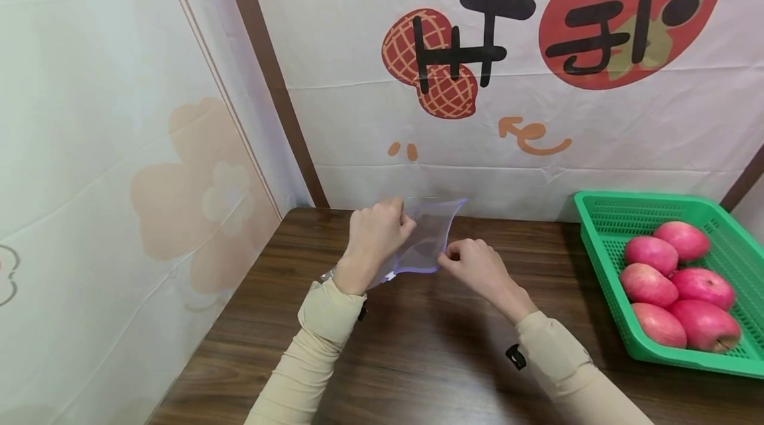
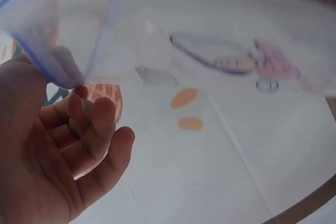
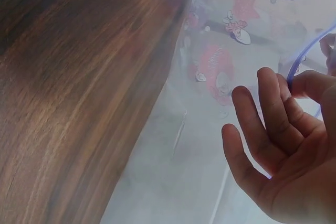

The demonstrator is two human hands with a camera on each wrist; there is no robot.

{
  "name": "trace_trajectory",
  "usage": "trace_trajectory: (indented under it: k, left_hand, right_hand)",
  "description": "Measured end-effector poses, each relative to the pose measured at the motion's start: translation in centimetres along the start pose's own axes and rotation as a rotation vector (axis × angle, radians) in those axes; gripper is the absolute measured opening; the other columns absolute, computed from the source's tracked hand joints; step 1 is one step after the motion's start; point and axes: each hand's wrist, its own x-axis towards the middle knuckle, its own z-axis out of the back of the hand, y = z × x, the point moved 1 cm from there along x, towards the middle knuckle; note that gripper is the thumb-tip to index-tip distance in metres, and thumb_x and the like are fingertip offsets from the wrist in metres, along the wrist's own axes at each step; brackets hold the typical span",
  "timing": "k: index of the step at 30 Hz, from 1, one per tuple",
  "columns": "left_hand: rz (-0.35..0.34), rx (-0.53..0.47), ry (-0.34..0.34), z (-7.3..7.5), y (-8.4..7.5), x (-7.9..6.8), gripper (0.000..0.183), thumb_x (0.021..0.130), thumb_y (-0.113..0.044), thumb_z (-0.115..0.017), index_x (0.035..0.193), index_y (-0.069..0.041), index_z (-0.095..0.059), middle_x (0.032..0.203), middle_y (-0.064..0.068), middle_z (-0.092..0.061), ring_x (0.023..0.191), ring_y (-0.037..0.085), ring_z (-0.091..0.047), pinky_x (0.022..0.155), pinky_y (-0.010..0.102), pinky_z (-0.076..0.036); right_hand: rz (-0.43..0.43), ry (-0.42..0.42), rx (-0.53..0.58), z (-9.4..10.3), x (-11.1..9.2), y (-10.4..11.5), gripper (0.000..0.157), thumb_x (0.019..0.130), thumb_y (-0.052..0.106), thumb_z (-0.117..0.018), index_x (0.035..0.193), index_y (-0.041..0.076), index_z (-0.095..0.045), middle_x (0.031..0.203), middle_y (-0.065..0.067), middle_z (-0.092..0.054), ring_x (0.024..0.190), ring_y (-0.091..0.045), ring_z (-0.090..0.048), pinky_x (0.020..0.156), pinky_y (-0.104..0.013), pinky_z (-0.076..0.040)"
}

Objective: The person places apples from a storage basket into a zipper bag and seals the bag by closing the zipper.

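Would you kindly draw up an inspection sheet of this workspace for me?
Surface: dark wood-grain table.
Job's things: clear printed bag with a purple-edged mouth, held up between both hands; nothing visible inside it.
Clutter: nothing seen; six visible apples sit in a green basket at the right.
Grips: left hand and right hand each pinch the bag's edge.
Cables: nothing seen.
Surroundings: printed white backdrop behind the table and to its left.
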Motion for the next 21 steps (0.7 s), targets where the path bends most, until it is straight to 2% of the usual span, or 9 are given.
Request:
trace_trajectory:
  k: [4, 11, 13, 16, 21]
  left_hand:
    - [0.015, -0.011, -0.006, 0.8, 1.0, 0.9, 0.019, 0.075, -0.02, -0.065, 0.065, -0.011, -0.051, 0.053, -0.001, -0.041, 0.045, 0.013, -0.03, 0.036, 0.032, -0.029]
    - [0.019, -0.061, -0.104, 3.8, 2.5, 3.2, 0.017, 0.077, -0.014, -0.062, 0.065, -0.011, -0.051, 0.053, -0.003, -0.037, 0.046, 0.011, -0.027, 0.039, 0.028, -0.02]
    - [0.015, -0.062, -0.113, 4.5, 2.6, 3.6, 0.016, 0.077, -0.012, -0.062, 0.065, -0.011, -0.051, 0.053, -0.003, -0.035, 0.046, 0.011, -0.026, 0.039, 0.027, -0.019]
    - [0.015, -0.066, -0.082, 4.7, 2.5, 3.6, 0.015, 0.077, -0.013, -0.062, 0.066, -0.011, -0.052, 0.054, -0.003, -0.036, 0.047, 0.011, -0.027, 0.039, 0.027, -0.02]
    - [0.001, -0.079, -0.003, 3.9, 2.0, 2.5, 0.013, 0.075, -0.016, -0.064, 0.068, -0.011, -0.055, 0.054, -0.002, -0.045, 0.045, 0.013, -0.033, 0.037, 0.03, -0.028]
  right_hand:
    - [-0.011, 0.01, -0.009, 0.1, -0.2, 0.1, 0.027, 0.086, 0.029, -0.06, 0.062, 0.017, -0.065, 0.057, 0.008, -0.062, 0.051, -0.009, -0.047, 0.048, -0.028, -0.034]
    - [-0.028, 0.042, 0.011, 0.2, -0.4, 0.0, 0.027, 0.087, 0.028, -0.059, 0.062, 0.018, -0.063, 0.055, 0.01, -0.061, 0.05, -0.009, -0.045, 0.047, -0.028, -0.033]
    - [-0.032, 0.044, 0.028, 0.3, -0.5, 0.1, 0.027, 0.087, 0.027, -0.058, 0.062, 0.019, -0.062, 0.055, 0.011, -0.06, 0.051, -0.009, -0.046, 0.048, -0.028, -0.033]
    - [-0.029, 0.039, 0.049, 0.4, -0.5, 0.0, 0.026, 0.087, 0.025, -0.058, 0.061, 0.02, -0.061, 0.057, 0.01, -0.061, 0.052, -0.01, -0.047, 0.048, -0.028, -0.033]
    - [-0.025, 0.043, 0.075, 0.4, -0.5, -0.2, 0.026, 0.089, 0.023, -0.056, 0.065, 0.018, -0.064, 0.057, 0.009, -0.062, 0.052, -0.008, -0.048, 0.048, -0.026, -0.033]
